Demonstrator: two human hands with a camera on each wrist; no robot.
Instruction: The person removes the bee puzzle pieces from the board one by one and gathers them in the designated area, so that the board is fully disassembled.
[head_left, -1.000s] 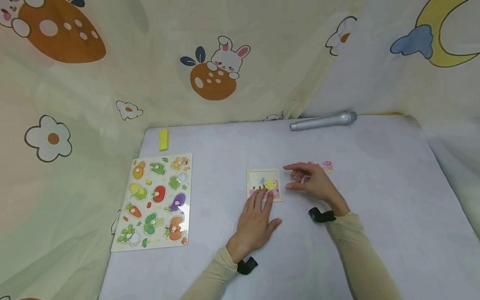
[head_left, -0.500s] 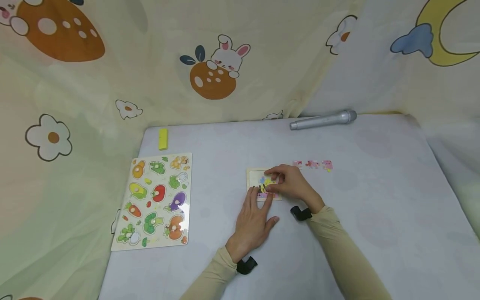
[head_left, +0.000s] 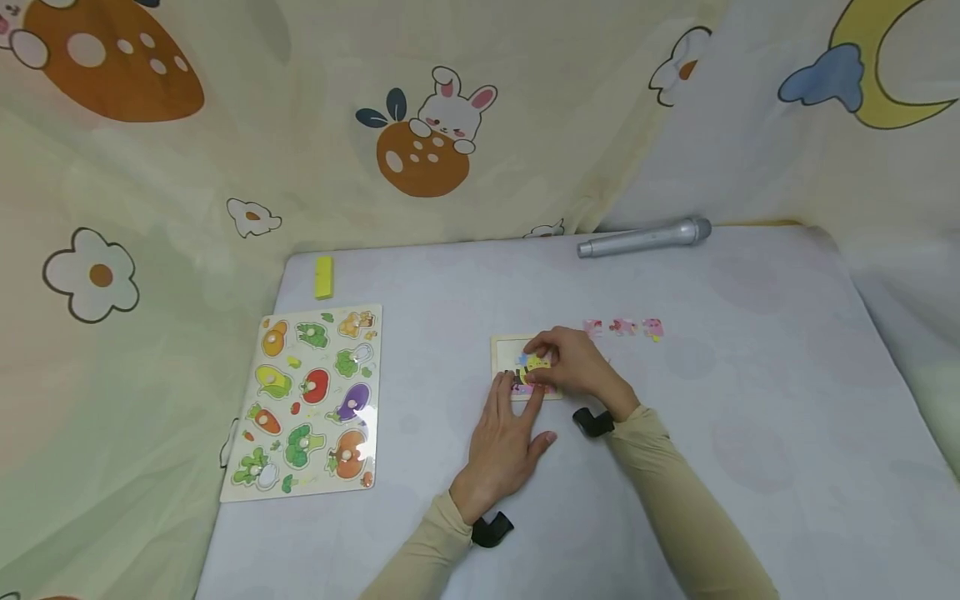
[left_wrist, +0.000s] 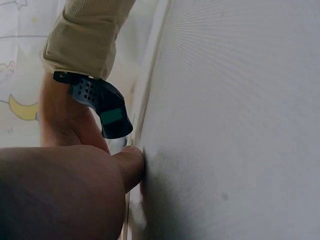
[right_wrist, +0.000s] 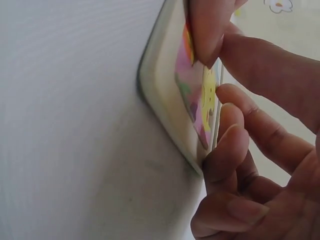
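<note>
A small jigsaw tray (head_left: 501, 348) with a pale border lies mid-table, partly filled with pink, yellow and blue pieces. My left hand (head_left: 501, 446) rests with straight, spread fingers on its near side, fingertips over the lower pieces. From the right, my right hand (head_left: 576, 362) reaches over the tray, thumb and forefinger pinching a yellow bee-patterned puzzle piece (head_left: 538, 363) at its edges. In the right wrist view the yellow piece (right_wrist: 209, 95) lies beside a pink one, low in the tray (right_wrist: 156, 75), under the fingers. The fingers partly hide the pieces.
Several loose pink puzzle pieces (head_left: 622, 327) lie in a row behind the right hand. A vegetable peg puzzle board (head_left: 318, 483) is at the left, with a yellow block (head_left: 323, 277) behind it. A silver toy microphone (head_left: 641, 240) lies at the back edge.
My right hand has moved left from beside the loose pieces onto the tray, its thumb and forefinger closing on the yellow piece. My left hand has stayed in place.
</note>
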